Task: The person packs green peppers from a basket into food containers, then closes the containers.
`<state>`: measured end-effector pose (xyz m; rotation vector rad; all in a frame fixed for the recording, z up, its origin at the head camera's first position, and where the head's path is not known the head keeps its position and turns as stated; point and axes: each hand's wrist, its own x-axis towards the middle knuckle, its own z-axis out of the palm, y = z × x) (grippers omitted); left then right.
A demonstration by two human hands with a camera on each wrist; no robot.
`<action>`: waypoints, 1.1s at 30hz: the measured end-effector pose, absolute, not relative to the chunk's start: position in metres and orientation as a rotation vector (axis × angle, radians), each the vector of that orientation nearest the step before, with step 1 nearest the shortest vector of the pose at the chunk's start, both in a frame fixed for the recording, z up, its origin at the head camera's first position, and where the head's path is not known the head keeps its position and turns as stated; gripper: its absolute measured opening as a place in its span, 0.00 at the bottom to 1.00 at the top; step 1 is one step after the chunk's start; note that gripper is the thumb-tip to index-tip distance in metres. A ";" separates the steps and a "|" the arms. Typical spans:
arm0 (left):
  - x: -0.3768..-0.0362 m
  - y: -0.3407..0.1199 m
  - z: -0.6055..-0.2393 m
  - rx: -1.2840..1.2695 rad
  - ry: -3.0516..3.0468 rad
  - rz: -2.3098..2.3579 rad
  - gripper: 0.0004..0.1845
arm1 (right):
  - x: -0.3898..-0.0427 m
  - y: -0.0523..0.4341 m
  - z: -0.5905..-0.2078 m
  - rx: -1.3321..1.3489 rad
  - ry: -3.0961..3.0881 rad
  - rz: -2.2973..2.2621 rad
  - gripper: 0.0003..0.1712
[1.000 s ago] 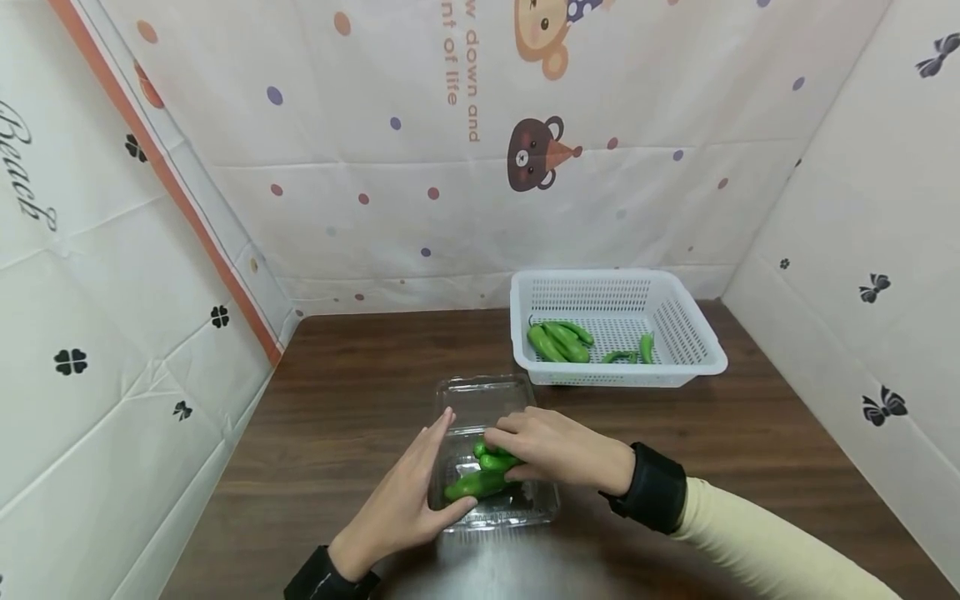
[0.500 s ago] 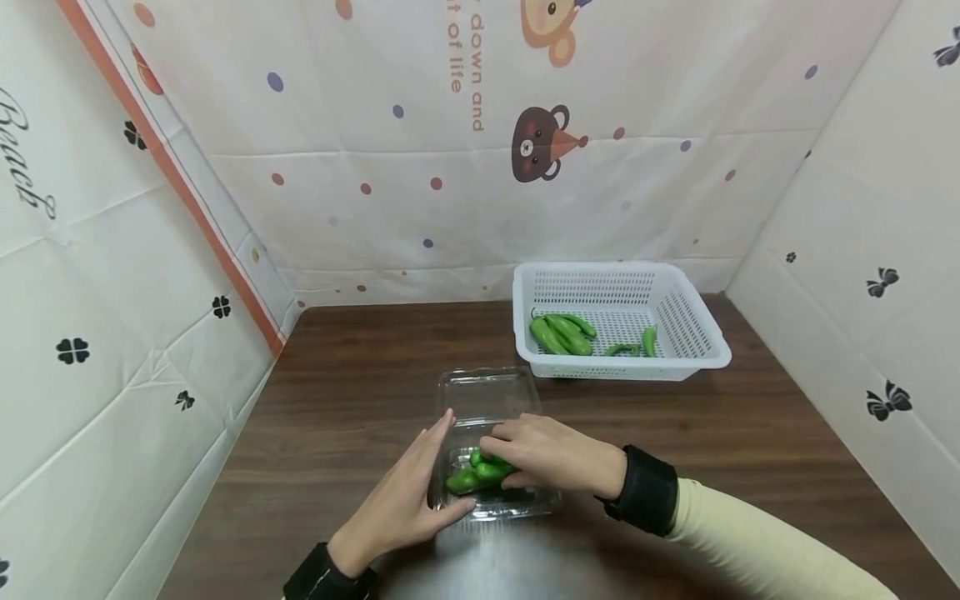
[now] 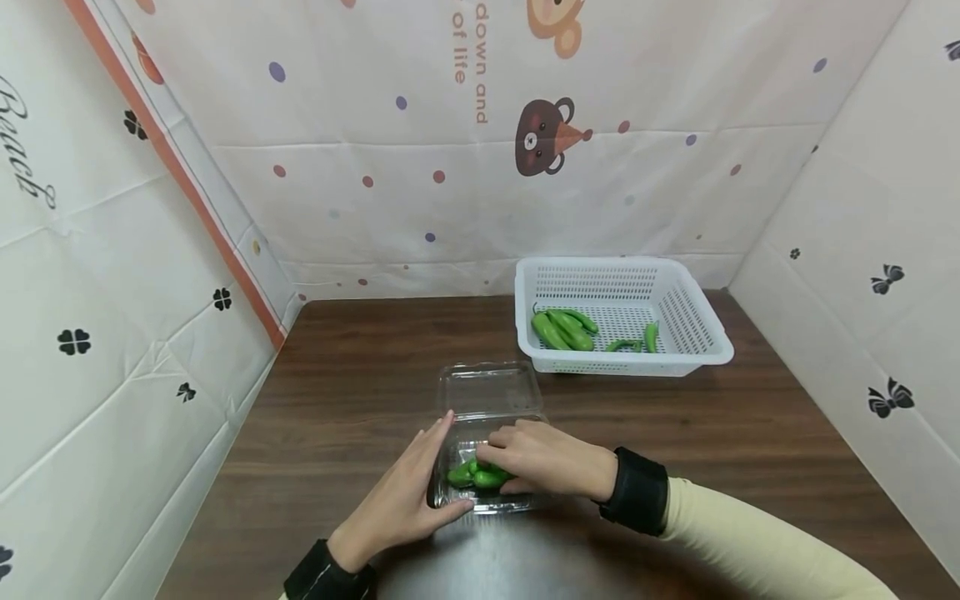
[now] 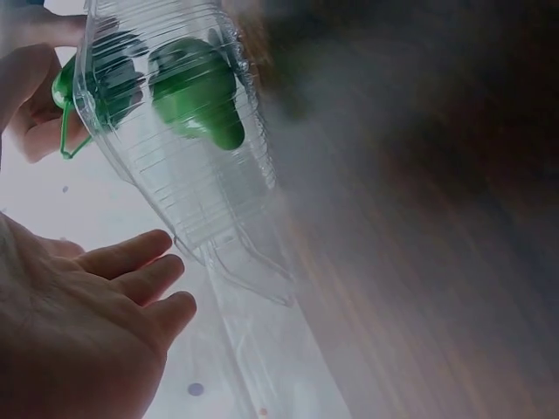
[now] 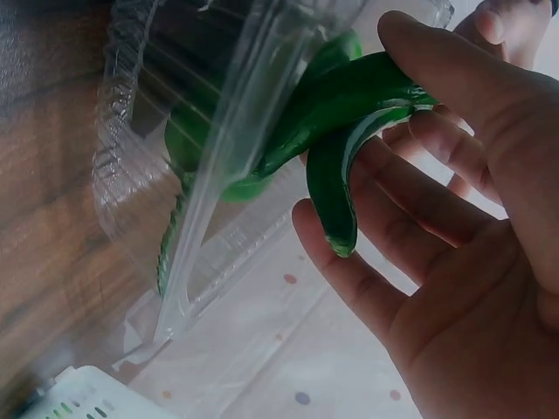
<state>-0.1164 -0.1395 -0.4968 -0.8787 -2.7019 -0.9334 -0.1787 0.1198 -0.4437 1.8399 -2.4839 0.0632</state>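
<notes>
Peppers (image 3: 480,475) in clear box (image 3: 491,392) — right hand (image 3: 543,457) grip curled round them; left hand (image 3: 397,504) flat, steadying box.

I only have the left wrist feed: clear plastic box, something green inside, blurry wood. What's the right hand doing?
Observer: The right hand pinches green peppers over the clear box.
Operator: Is the box lid shut?
Observer: No, the lid lies folded back, open, on the table.
Operator: More peppers elsewhere?
Observer: Yes, several lie in a white basket at the table's far right.
</notes>
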 end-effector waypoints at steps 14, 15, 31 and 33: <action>-0.119 -0.140 -0.500 -0.878 -2.721 -0.920 0.61 | -0.173 0.114 -0.447 1.850 -2.445 -0.083 0.30; -0.119 -0.140 -0.501 -0.878 -2.721 -0.919 0.61 | -0.173 0.114 -0.447 1.849 -2.443 -0.098 0.30; -0.118 -0.140 -0.502 -0.873 -2.738 -0.940 0.58 | -0.172 0.109 -0.449 1.823 -2.416 -0.216 0.28; -0.119 -0.140 -0.502 -0.880 -2.734 -0.939 0.58 | -0.172 0.109 -0.449 1.824 -2.415 -0.219 0.28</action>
